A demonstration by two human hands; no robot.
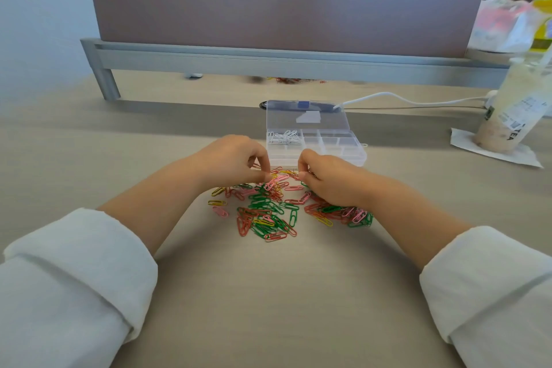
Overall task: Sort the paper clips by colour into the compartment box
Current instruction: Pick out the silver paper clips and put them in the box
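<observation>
— Where are the paper clips?
— Most sit in one loose pile (268, 212) on the surface (268, 293) right in front of you. Green, red, pink and yellow are mixed, pointing every way, and they overlap too much to count. A bunch of white clips (283, 137) lies in the far left compartment of the box (343, 155).
— And the box itself?
— One clear box, just beyond the pile, its long axis running left to right across your view. Its lid (307, 121) is open and lies back, away from you.
— What are my hands doing?
— Your left grip (236, 158) has its fingers curled, thumb and forefinger pinching a pink clip (277, 180) at the pile's far edge. That clip slants from near left to far right. Your right grip (331, 179) is curled too and rests on the right part of the pile, but I cannot tell whether it holds a clip.
— Anything else nearby?
— One drink cup (507, 110) stands on a napkin (525, 155) well off to your right, and one white cable (388, 96) runs behind the box
</observation>
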